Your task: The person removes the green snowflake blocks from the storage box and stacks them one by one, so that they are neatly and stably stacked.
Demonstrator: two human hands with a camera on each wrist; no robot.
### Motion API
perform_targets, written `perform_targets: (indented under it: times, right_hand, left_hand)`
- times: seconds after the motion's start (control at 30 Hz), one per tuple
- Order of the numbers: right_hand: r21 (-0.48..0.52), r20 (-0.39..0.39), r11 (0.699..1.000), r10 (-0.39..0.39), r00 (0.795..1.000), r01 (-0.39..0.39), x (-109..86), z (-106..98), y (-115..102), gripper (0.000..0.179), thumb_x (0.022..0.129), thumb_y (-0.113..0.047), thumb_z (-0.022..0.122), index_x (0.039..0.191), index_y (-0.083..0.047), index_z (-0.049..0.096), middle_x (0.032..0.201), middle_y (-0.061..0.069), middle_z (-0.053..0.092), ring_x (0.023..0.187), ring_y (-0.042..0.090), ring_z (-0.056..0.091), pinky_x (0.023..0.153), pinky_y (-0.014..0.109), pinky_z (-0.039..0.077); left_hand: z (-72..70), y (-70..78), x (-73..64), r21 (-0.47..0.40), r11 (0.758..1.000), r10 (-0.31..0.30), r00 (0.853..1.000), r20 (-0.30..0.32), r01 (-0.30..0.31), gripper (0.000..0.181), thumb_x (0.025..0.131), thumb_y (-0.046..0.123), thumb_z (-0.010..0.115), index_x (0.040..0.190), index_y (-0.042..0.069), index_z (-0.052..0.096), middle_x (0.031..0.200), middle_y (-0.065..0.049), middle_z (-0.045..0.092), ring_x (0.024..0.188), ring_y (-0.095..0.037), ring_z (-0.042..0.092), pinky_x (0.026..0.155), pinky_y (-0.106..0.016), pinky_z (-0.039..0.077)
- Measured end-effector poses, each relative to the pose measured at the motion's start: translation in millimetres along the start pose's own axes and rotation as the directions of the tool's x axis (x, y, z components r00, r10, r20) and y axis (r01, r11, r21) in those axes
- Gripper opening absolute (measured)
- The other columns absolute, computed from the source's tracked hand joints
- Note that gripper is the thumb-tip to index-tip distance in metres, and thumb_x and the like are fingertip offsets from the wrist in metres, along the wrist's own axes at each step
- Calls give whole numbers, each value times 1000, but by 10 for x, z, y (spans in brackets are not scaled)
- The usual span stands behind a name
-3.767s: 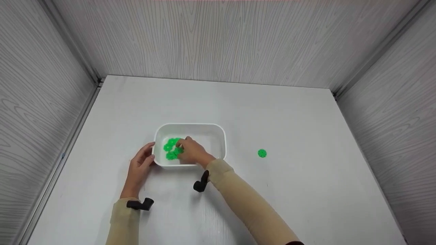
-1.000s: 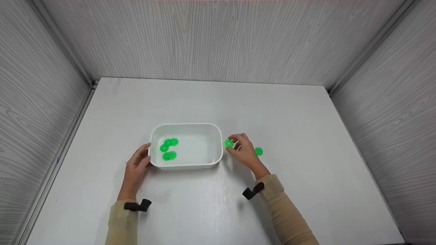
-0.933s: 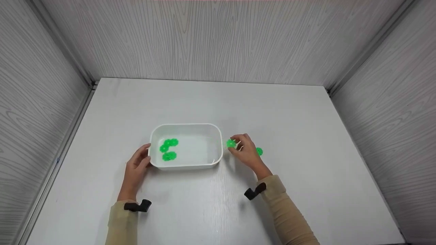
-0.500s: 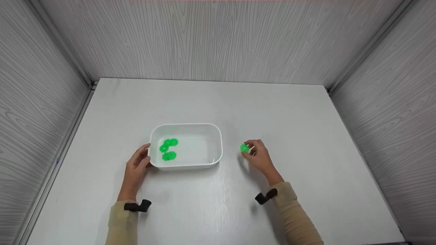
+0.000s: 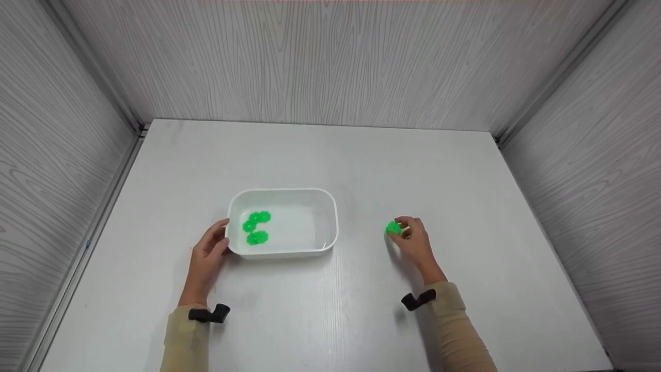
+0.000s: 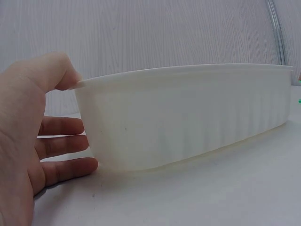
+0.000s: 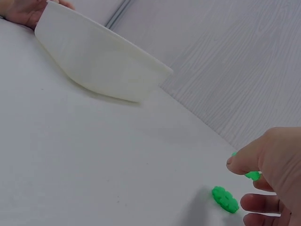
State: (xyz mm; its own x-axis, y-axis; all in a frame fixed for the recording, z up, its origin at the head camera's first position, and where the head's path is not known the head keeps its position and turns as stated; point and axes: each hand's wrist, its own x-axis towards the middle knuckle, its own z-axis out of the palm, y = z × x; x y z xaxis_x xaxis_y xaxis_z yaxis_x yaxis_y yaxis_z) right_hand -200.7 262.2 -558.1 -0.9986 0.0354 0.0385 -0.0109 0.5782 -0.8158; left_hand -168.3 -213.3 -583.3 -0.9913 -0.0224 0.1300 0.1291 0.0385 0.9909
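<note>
My right hand point(image 5: 416, 245) pinches a green notched plastic disc point(image 7: 254, 176) between thumb and fingers. A second green disc point(image 7: 225, 199) lies flat on the table just below; in the head view the two overlap. The left hand point(image 5: 206, 257) rests against the left end of a white plastic tub point(image 5: 334, 217). In the left wrist view its thumb point(image 6: 61, 73) touches the rim, while fairly straight fingers point(image 6: 70, 169) lie along the outer wall. Several green discs point(image 5: 256, 238) are inside the tub, toward its left side, some overlapping.
The white table point(image 5: 310, 155) is bounded by pale wood-grain panels at the back point(image 5: 330, 62) and on both sides. Black wrist cameras sit on each sleeve point(image 5: 188, 336).
Carrying a disc taken from the tub, my right hand has moved rightward across the table to the lone disc. My left hand and the tub have stayed in place.
</note>
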Motion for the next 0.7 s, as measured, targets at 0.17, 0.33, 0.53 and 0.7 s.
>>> perform_targets:
  times: [0.17,0.33,0.53,0.7]
  right_hand:
    - [-26,7,999,47,999,-47,25,-27,56,36,84,-10,67,118,-5,56,106,13,48,84,23,49,67,30,43]
    - [-69,27,995,75,997,-73,49,-17,105,35,84,-11,65,118,-4,56,105,13,47,86,24,49,71,32,44]
    - [-90,53,994,68,996,-63,90,7,120,34,85,-11,66,117,-3,57,105,14,47,88,26,51,75,36,46]
    - [-93,73,993,81,994,-74,111,10,116,35,85,-13,66,117,-2,57,107,14,47,91,27,52,78,37,46]
  left_hand:
    - [-5,-71,11,6,1000,10,1000,-3,-10,40,96,20,52,136,18,49,125,-13,54,107,-26,52,82,-24,48]
    - [0,-7,-14,-7,1000,0,1000,6,0,40,96,16,52,136,15,48,124,-16,53,106,-28,52,80,-28,50]
    - [35,191,-57,-5,1000,6,1000,12,-6,41,96,9,50,136,7,46,124,-23,52,106,-36,51,80,-32,50]
    - [44,240,-59,9,1000,13,1000,17,-14,41,96,10,49,137,4,45,125,-26,50,107,-40,49,80,-30,50]
